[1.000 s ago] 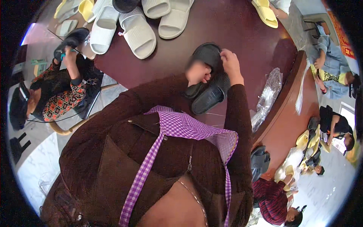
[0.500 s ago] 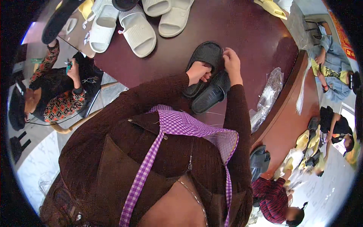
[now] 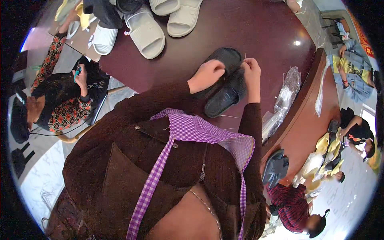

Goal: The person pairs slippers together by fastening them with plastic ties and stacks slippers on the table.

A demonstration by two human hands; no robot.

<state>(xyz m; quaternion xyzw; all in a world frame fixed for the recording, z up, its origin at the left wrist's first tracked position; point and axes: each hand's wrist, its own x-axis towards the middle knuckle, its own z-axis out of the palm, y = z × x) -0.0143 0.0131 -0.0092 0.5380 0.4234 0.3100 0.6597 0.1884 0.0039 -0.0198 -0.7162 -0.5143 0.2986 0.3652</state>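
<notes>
Black slippers point(image 3: 226, 86) stacked as pair on dark red table point(image 3: 264, 32), just beyond chest. Left hand point(image 3: 206, 75) fingers curled over upper slipper, hiding its near part. Right hand point(image 3: 252, 69) fingertips pinched at slipper edge; pinched item too small to identify. Beige slippers point(image 3: 146, 32) far left.

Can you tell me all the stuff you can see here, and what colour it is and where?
black slippers: two, black, on the table under both hands
pale slippers: several, cream and white, far left part of the table
table: one, dark reddish brown, across the top
clear plastic bags: a small pile, see-through, right of the black slippers
seated person: one, in dark patterned clothes, at the left
other people: several, at the right edge
left hand: one, resting on the black slippers
right hand: one, fingers pinched at the upper slipper's edge
</notes>
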